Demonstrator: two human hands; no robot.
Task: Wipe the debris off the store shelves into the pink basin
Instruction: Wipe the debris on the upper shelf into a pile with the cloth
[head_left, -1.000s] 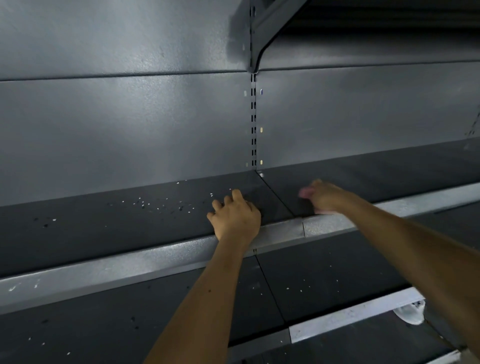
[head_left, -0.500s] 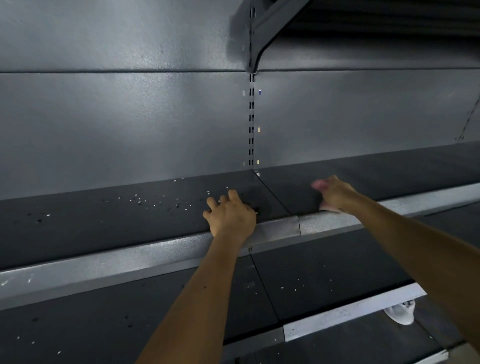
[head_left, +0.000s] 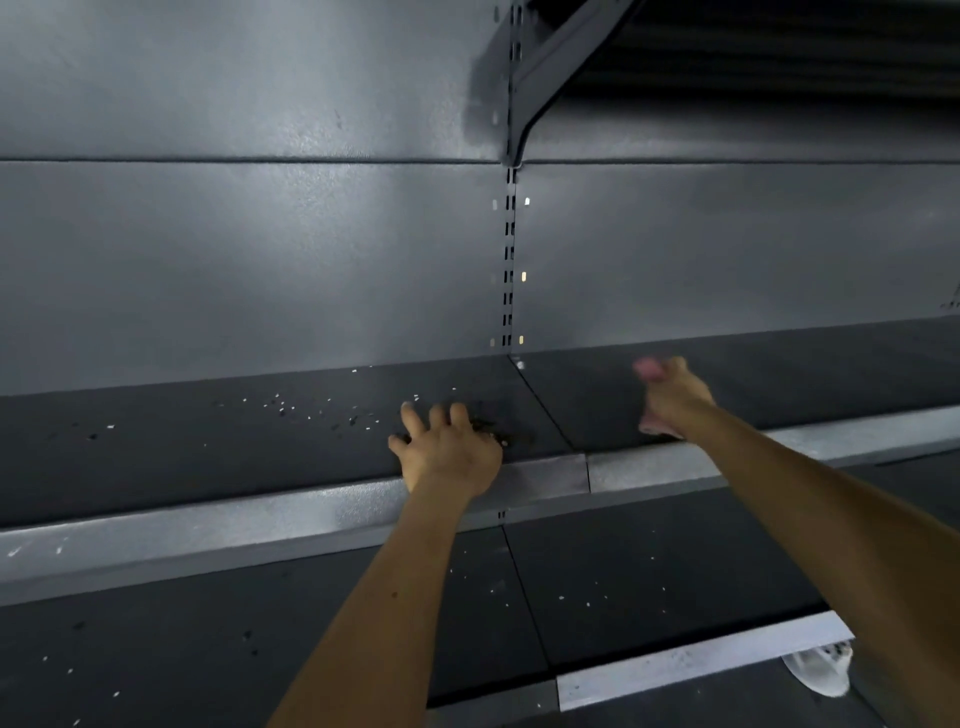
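Note:
The upper dark shelf (head_left: 208, 457) carries scattered white and dark specks of debris (head_left: 291, 408) left of its middle. My left hand (head_left: 447, 452) lies flat on this shelf near the front lip, fingers spread. A small clump of dark debris (head_left: 498, 434) sits just right of it. My right hand (head_left: 670, 397) is further right on the neighbouring shelf panel and grips something pink, apparently a cloth (head_left: 649, 370), blurred by motion. The pink basin is not in view.
A silver front rail (head_left: 260, 519) edges the upper shelf. The lower shelf (head_left: 649, 571) also has white specks. A slotted upright (head_left: 509, 260) and a bracket stand at the back panel. A white shoe (head_left: 821, 670) shows at the lower right.
My right hand with the pink thing has moved right and toward the back of the shelf. My left hand stayed near the front lip and spread its fingers.

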